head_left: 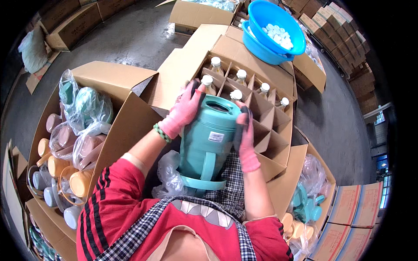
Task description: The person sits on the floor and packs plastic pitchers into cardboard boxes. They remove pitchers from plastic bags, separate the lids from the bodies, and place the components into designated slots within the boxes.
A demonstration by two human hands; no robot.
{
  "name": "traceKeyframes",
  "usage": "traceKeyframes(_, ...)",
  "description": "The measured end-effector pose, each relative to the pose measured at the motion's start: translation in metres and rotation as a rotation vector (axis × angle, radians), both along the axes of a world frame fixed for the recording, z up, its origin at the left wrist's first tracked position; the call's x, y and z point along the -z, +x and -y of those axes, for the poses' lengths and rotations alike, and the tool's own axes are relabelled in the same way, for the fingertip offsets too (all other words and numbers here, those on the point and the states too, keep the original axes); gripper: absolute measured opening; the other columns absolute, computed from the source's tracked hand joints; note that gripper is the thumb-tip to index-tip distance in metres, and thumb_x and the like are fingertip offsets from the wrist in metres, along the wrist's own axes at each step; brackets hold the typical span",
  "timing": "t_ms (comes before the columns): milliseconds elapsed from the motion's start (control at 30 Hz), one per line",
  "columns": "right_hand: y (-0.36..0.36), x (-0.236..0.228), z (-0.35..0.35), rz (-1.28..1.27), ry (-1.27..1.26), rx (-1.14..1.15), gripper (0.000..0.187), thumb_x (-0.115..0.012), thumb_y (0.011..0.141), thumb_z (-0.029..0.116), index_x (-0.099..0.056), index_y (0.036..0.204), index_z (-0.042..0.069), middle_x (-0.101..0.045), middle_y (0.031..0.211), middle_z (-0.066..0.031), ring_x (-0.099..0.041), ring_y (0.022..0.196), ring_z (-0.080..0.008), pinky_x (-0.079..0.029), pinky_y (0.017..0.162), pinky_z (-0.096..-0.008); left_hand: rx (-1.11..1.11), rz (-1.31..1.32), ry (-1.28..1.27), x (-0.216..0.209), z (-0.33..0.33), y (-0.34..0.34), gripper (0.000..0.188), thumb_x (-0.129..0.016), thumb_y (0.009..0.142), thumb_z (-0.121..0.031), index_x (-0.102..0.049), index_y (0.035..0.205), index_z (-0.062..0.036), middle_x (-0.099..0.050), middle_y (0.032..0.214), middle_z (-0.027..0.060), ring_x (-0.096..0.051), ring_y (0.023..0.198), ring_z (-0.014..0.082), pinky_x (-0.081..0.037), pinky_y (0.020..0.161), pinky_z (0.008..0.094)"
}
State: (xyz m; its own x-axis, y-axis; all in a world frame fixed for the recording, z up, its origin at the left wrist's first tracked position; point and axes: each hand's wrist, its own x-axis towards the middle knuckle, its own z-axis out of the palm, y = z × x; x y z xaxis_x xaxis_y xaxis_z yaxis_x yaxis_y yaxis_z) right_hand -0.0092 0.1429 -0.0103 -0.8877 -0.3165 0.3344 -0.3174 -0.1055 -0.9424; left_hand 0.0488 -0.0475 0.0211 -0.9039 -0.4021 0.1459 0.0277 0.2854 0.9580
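Between my two hands, a teal plastic jug casing (pixel 202 150) with a side handle, a white label and a round opening at its top stands close against my body. My left hand (pixel 185 108), in a pink glove with dark fingertips, grips its upper left side. On the upper right side presses my right hand (pixel 246 139), gloved the same way. A wide teal rim surrounds the lower end, and a crumpled clear plastic bag (pixel 167 176) lies beside it. Just beyond my hands, a divided carton (pixel 270 152) holds several clear bottle-shaped pieces with white caps (pixel 241 75).
At left, an open carton (pixel 124 126) holds bagged plastic parts in teal, pink, yellow and grey. Another carton (pixel 326 169) of such parts stands at right. Stacked blue basins (pixel 250 41) with small white pieces sit at the far side. Striped boxes (pixel 346 204) are piled at lower right.
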Motion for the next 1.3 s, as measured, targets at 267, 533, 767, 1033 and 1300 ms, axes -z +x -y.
traceKeyframes(267,-0.019,0.002,-0.007,0.475,-0.168,-0.045,0.063,-0.04,0.084,0.054,-0.044,0.114,-0.001,-0.051,0.109,-0.0078,-0.047,0.098,-0.0147,-0.034,0.092,-0.0281,0.111,-0.207,0.071,0.014,-0.019,0.009,0.064,-0.057,0.073,-0.042,-0.042,0.12,-0.0005,-0.037,0.124,0.0218,-0.031,0.12,0.0354,-0.025,0.1,0.0418)
traceKeyframes(533,0.016,-0.136,0.005,-0.135,-0.386,-0.08,0.068,-0.04,0.082,0.055,-0.03,0.128,0.006,-0.041,0.125,-0.012,-0.041,0.113,-0.0256,-0.031,0.097,-0.0404,0.17,-0.804,-0.748,-0.08,-0.006,0.024,0.061,-0.074,0.049,-0.013,-0.053,0.106,-0.0034,-0.055,0.105,0.013,-0.05,0.099,0.0309,-0.039,0.088,0.0403)
traceKeyframes(767,0.002,-0.11,0.023,-0.955,0.694,0.356,0.075,-0.066,0.067,0.044,-0.036,0.123,0.002,-0.041,0.117,-0.0257,-0.05,0.095,-0.0358,-0.044,0.077,-0.0419,0.042,-0.447,0.236,-0.066,-0.034,0.02,0.065,-0.08,0.055,-0.02,-0.049,0.107,0.0036,-0.058,0.095,0.0074,-0.053,0.087,0.0129,-0.044,0.079,0.0286)
traceKeyframes(1033,-0.093,-0.093,0.003,0.38,0.021,-0.113,0.051,-0.041,0.087,0.047,-0.051,0.096,-0.003,-0.058,0.078,-0.0116,-0.057,0.066,-0.0173,-0.046,0.058,-0.0246,-0.131,-0.597,0.925,0.007,0.023,-0.03,0.039,-0.058,0.082,-0.027,-0.048,0.108,0.0005,-0.056,0.1,0.0073,-0.054,0.089,0.016,-0.044,0.08,0.0304)
traceKeyframes(1300,-0.18,0.06,0.013,-0.213,1.338,0.176,0.056,-0.053,0.077,0.046,-0.048,0.113,0.004,-0.046,0.117,-0.0237,-0.05,0.101,-0.0366,-0.041,0.085,-0.0404,-0.088,-0.468,1.591,0.106,0.031,-0.063,0.038,-0.054,0.083,-0.036,-0.049,0.111,-0.0112,-0.054,0.109,0.0043,-0.052,0.099,0.019,-0.041,0.089,0.0354)
